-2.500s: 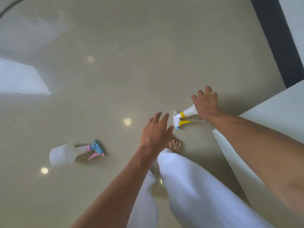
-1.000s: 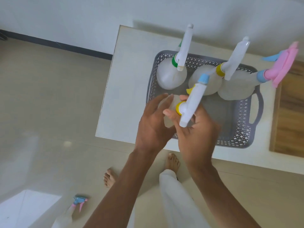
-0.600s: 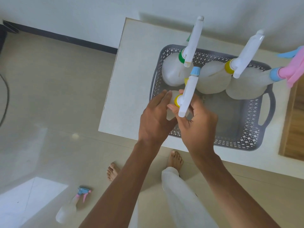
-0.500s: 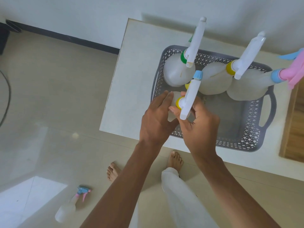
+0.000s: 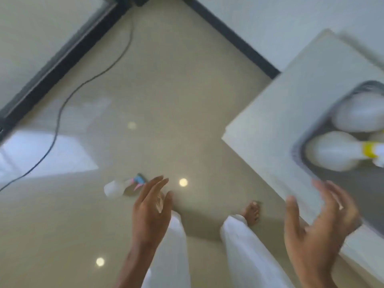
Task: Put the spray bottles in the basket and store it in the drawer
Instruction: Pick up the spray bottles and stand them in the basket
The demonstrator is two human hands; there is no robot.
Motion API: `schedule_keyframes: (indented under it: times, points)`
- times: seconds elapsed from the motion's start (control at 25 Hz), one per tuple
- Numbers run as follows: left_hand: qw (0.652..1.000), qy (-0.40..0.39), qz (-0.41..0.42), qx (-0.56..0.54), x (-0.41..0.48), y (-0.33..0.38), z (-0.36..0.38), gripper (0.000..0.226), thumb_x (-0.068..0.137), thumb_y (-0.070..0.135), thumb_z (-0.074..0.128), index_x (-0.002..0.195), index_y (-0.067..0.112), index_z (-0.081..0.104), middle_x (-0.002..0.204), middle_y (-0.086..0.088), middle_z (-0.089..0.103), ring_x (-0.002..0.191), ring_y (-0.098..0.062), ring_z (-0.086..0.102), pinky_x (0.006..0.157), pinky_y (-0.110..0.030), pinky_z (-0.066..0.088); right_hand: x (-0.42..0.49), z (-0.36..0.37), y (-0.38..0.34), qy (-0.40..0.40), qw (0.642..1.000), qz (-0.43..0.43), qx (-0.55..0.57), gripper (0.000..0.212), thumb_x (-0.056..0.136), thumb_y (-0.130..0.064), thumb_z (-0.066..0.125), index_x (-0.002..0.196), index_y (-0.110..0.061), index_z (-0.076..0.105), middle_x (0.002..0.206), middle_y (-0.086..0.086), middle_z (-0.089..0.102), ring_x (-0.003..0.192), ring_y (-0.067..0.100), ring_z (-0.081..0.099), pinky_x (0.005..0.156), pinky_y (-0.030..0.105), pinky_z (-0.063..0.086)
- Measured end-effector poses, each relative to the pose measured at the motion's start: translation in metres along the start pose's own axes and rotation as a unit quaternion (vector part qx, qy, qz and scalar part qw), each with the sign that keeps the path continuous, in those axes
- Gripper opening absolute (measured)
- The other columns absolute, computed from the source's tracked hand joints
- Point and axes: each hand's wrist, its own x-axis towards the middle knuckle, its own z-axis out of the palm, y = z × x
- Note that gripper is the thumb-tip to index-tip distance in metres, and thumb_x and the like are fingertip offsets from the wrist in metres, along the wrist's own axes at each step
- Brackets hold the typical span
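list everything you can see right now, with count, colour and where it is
white spray bottle with pink and blue trigger: 1, lying on the floor, just beyond the left hand
grey plastic basket: 1, on the white cabinet top, right edge of view, partly cut off
white spray bottle with yellow collar: 1, in the basket's near corner
white spray bottle behind it: 1, in the basket, top cut off
white cabinet top: 1, right side
black cable: 1, running across the beige floor, left
black skirting strips: 2, along the walls, top
left hand: open, empty, over the floor
right hand: open, empty, at the cabinet's edge
white trouser legs: 2, bottom centre
bare foot: 1, by the cabinet
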Motion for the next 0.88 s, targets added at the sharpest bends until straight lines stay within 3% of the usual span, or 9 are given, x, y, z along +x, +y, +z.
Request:
schedule_keyframes:
  times: [0.08,0.2,0.28,0.36,0.48,0.64,0.76,0.88]
  points:
    - [0.997,0.013,-0.073,0.013,-0.013,-0.066,-0.023,0.025,0.084,0.011,0.074,0.109,0.015,0.073,0.118,0.004,0.070,0.109,-0.016,0.067,0.094,-0.012,0.042,-0.022,0.026,-0.039,-0.097,0.989,-0.105,0.029,0.043,0.088,-0.020,0.065,0.126,-0.001,0.060,0.129,0.022,0.057,0.123,0.041,0.052,0.114,0.033,0.025]
    - [0.981,-0.011,-0.189,0.048,-0.022,-0.166,-0.038,0.027,0.088,0.015,0.067,0.115,0.017,0.070,0.119,0.001,0.070,0.106,-0.023,0.067,0.087,-0.028,0.049,-0.058,0.093,-0.095,-0.261,0.934,-0.240,0.042,0.043,0.088,-0.017,0.063,0.129,-0.003,0.061,0.133,0.015,0.056,0.126,0.035,0.052,0.115,0.034,0.032]
    - [0.972,-0.052,-0.217,0.073,-0.018,-0.224,-0.039,0.032,0.090,0.016,0.062,0.122,0.016,0.066,0.126,-0.002,0.067,0.112,-0.026,0.064,0.089,-0.034,0.050,-0.086,0.149,-0.127,-0.343,0.891,-0.296,0.026,0.045,0.088,-0.015,0.063,0.132,-0.004,0.060,0.136,0.013,0.057,0.130,0.034,0.051,0.111,0.046,0.043]
    - [0.965,-0.116,-0.214,0.100,-0.006,-0.275,-0.031,0.039,0.092,0.019,0.059,0.130,0.017,0.061,0.133,-0.004,0.063,0.118,-0.027,0.061,0.092,-0.037,0.050,-0.114,0.212,-0.152,-0.408,0.850,-0.333,-0.011,0.049,0.087,-0.011,0.065,0.135,-0.006,0.059,0.140,0.011,0.057,0.136,0.031,0.050,0.111,0.047,0.044]
    - [0.952,-0.179,-0.210,0.130,0.022,-0.350,-0.004,0.048,0.094,0.026,0.056,0.141,0.019,0.049,0.141,-0.004,0.055,0.124,-0.028,0.054,0.090,-0.039,0.050,-0.157,0.315,-0.177,-0.485,0.777,-0.389,-0.102,0.060,0.093,-0.017,0.056,0.151,-0.011,0.041,0.157,0.007,0.041,0.152,0.025,0.029,0.122,0.040,0.030]
    - [0.935,-0.201,-0.200,0.214,0.063,-0.443,0.038,0.070,0.092,0.032,0.060,0.152,0.016,0.026,0.156,-0.009,0.033,0.140,-0.030,0.034,0.099,-0.044,0.044,-0.204,0.437,-0.183,-0.565,0.676,-0.411,-0.235,0.073,0.101,-0.023,0.042,0.161,-0.011,0.002,0.171,0.004,0.001,0.158,0.024,-0.007,0.126,0.049,0.015]
    - [0.919,-0.234,-0.142,0.285,0.087,-0.504,0.066,0.086,0.093,0.035,0.061,0.157,0.013,0.008,0.165,-0.009,0.013,0.150,-0.030,0.016,0.114,-0.046,0.033,-0.227,0.496,-0.178,-0.581,0.657,-0.405,-0.259,0.084,0.098,-0.023,0.050,0.161,-0.011,-0.004,0.170,0.005,-0.010,0.157,0.027,-0.014,0.125,0.054,0.012]
    - [0.906,-0.291,-0.153,0.267,0.115,-0.547,0.086,0.105,0.085,0.041,0.071,0.157,0.018,-0.002,0.166,-0.011,0.007,0.147,-0.038,0.019,0.110,-0.052,0.038,-0.240,0.535,-0.169,-0.591,0.655,-0.400,-0.246,0.090,0.095,-0.022,0.057,0.160,-0.011,-0.003,0.170,0.006,-0.011,0.157,0.029,-0.015,0.125,0.055,0.011]
